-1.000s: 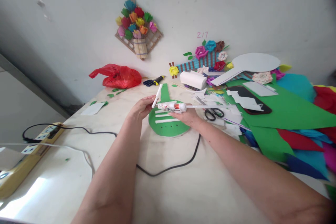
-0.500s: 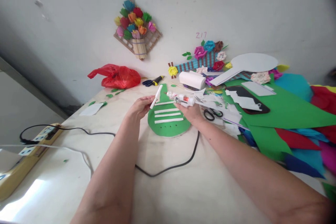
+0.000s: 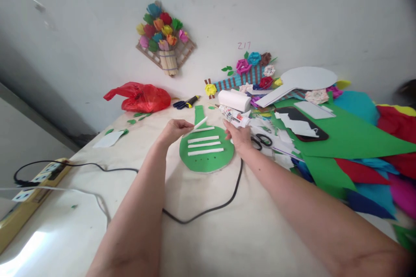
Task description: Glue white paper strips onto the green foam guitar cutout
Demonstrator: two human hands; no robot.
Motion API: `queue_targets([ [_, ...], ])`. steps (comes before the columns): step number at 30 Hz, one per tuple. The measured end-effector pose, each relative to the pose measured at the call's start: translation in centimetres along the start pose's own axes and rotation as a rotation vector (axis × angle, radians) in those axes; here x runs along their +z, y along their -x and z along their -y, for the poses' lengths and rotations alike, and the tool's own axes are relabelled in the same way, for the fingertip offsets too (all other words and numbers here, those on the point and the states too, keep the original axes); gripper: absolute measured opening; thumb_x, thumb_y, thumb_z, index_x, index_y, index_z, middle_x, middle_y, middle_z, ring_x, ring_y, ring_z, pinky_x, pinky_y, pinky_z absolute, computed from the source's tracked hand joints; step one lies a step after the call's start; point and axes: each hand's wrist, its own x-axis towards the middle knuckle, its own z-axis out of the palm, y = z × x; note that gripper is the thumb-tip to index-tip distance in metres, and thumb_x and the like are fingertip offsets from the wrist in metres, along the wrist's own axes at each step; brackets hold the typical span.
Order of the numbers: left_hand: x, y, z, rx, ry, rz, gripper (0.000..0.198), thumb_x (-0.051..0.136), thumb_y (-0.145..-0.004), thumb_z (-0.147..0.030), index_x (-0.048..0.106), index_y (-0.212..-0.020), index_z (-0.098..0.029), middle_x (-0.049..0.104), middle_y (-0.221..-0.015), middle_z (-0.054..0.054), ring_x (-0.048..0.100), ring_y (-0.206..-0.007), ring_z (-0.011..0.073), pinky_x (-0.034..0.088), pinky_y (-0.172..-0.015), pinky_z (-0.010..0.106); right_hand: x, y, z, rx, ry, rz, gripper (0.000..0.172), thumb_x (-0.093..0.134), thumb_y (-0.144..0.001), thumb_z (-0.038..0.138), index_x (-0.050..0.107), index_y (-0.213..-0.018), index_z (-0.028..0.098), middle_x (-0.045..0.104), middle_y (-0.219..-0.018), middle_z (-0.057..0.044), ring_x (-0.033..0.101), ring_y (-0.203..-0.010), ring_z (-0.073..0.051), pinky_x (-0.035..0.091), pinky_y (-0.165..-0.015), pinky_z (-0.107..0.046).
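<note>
My left hand [image 3: 174,132] pinches a thin white paper roll [image 3: 200,123], holding it aslant over the upper part of a green guitar-shaped card [image 3: 208,163]. Several similar white rolls [image 3: 206,152] lie across that card, above a row of small dark marks. My right hand [image 3: 239,137] is beside the card's right edge, its fingers curled round a hot glue gun [image 3: 231,114] wrapped in white; the handle is mostly hidden. The gun's nozzle points left and away from me. Black-handled scissors [image 3: 264,140] lie close to my right wrist.
A black cord [image 3: 208,215] loops across the table near my forearms. At left lies a power strip [image 3: 32,192]; a red plastic bag [image 3: 143,97] and pliers [image 3: 192,101] are behind. Paper scraps, a phone [image 3: 320,135] and coloured sheets [image 3: 354,138] crowd the right side.
My left hand has lowered the white roll from a steep tilt toward the card. My right hand has drawn the glue gun away to the right. The view has shifted slightly.
</note>
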Motion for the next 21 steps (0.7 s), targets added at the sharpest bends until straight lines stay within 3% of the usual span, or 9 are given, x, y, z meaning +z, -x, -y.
queue_targets([
  [7,0.0,-1.7,-1.2,0.052,-0.274,0.086,0.022,0.067,-0.058,-0.032,0.070,-0.070,-0.014,0.067,-0.065,0.003,0.058,-0.061,0.0142,0.043,-0.058,0.024,0.1,-0.5,-0.8,0.057,-0.054,-0.004,0.040,0.067,-0.062,0.043,0.059,-0.088,0.014,0.063,-0.061,0.000,0.056,-0.044,-0.013,0.046,-0.037,-0.023],
  [21,1.0,-2.6,0.8,0.229,-0.373,0.152,0.018,0.063,-0.062,-0.029,0.071,-0.071,-0.016,0.068,-0.070,0.003,0.057,-0.064,0.0140,0.043,-0.061,0.024,0.2,-0.4,-0.6,0.116,-0.019,0.009,0.034,0.067,-0.061,0.044,0.060,-0.077,0.015,0.061,-0.055,0.001,0.054,-0.040,-0.011,0.045,-0.037,-0.021],
])
